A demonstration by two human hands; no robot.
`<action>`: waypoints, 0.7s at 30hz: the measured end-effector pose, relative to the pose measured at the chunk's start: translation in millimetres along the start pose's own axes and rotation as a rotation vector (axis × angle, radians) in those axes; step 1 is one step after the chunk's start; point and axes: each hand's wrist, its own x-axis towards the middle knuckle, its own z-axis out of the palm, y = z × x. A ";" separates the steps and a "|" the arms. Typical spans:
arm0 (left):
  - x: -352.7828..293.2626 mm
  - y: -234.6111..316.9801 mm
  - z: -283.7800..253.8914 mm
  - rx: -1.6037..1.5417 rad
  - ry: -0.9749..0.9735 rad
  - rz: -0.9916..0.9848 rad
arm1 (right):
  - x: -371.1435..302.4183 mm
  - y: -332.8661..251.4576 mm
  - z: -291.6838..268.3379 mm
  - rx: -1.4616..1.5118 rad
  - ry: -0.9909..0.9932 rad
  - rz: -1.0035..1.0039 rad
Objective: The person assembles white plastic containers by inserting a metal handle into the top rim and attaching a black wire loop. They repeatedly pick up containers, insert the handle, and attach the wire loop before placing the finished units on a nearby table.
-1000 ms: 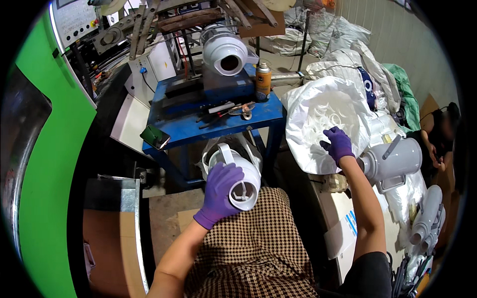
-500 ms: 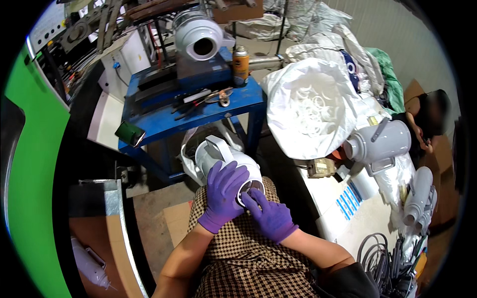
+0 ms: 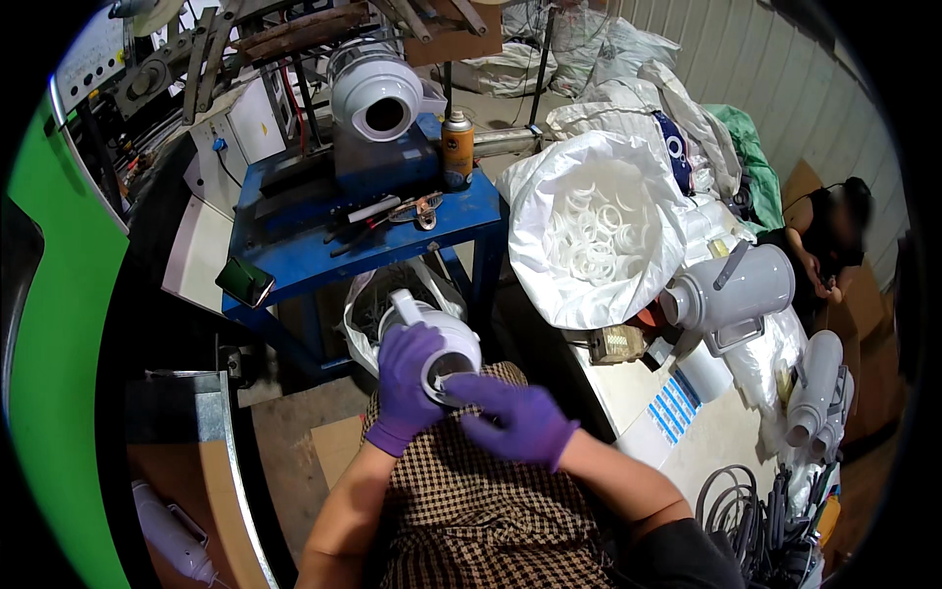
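A light grey thermos jug (image 3: 457, 337) rests across my lap, its round mouth turned toward me and its handle standing up at the far left. My left hand (image 3: 406, 385), in a purple glove, is wrapped against the left side of the jug by the mouth. In a matching glove, my right hand (image 3: 518, 420) is at the right of the mouth, its forefinger stretched to the lower rim. Motion smears its fingers, so whether they hold something small cannot be made out. The inside of the mouth shows only in part.
Ahead stands a blue metal bench (image 3: 294, 260) with another jug (image 3: 378, 98), an orange spray can (image 3: 457, 152) and pliers (image 3: 373, 224). A white sack (image 3: 520, 211) of white rings lies right, beside a jug (image 3: 736, 285) on a table. A person (image 3: 819, 236) sits beyond.
The jug and my left hand sit slightly further left in the picture, as does the whole scene. My right hand has turned, its fingers moving from inside the mouth to its lower right rim.
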 end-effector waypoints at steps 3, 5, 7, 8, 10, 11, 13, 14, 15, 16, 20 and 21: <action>-4.7 -17.2 -31.3 0.059 0.093 -0.073 | 38.4 33.7 -60.7 -0.371 0.232 0.010; -2.5 -13.1 -43.5 0.076 0.087 -0.072 | 57.4 112.6 -110.2 -0.843 0.264 0.225; -1.8 -11.1 -54.5 0.064 0.105 -0.034 | 64.2 175.3 -149.8 -1.124 0.050 0.441; -0.7 -8.7 -57.0 0.052 0.116 -0.010 | 57.3 212.2 -165.5 -1.184 -0.039 0.502; 0.4 -4.9 -57.0 0.025 0.130 0.020 | 31.0 284.1 -197.0 -1.146 0.042 0.741; 1.8 -2.5 -55.7 -0.020 0.132 0.019 | 11.1 315.3 -214.7 -1.231 0.068 0.709; -7.7 -3.1 -77.0 0.007 0.119 -0.019 | 35.7 267.0 -191.0 -1.248 0.064 0.405; -11.1 -2.8 -79.9 0.008 0.119 -0.025 | 31.9 250.3 -190.6 -1.198 0.244 0.217; -12.1 -1.3 -85.1 0.020 0.106 -0.032 | 38.1 224.1 -179.9 -1.066 0.388 0.135; -14.1 1.1 -90.8 0.032 0.089 -0.044 | 44.9 190.6 -160.6 -0.923 0.523 0.061; -10.4 13.4 -95.8 0.098 0.023 -0.057 | 12.2 55.9 -61.3 -0.476 0.204 0.002; -5.8 15.1 -88.5 0.074 0.011 -0.044 | -6.5 29.8 -35.0 -0.466 0.090 -0.016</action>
